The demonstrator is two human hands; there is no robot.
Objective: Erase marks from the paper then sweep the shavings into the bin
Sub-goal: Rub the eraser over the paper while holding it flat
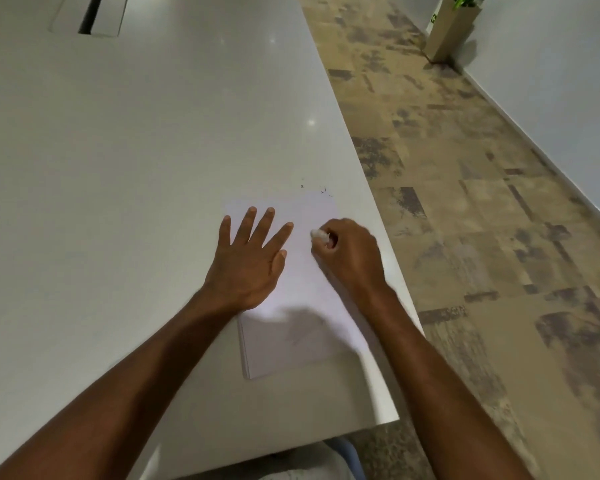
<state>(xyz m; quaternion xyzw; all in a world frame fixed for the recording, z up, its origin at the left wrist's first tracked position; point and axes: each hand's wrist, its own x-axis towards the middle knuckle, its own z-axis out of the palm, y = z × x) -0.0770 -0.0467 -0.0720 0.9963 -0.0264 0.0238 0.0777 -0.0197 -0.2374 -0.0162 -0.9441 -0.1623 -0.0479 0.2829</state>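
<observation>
Our left hand (248,261) lies splayed, pinning the white paper sheet (291,306); our right hand (347,252) pinches what looks like a small white eraser (318,234). We should rub lightly, paper pinned flat.

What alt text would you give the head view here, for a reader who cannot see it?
A person's left hand lies flat on a white paper near the right edge of a pale table, while the right hand presses a white eraser to the sheet. Dark shavings lie just past the paper's far corner; no bin is in view.
</observation>
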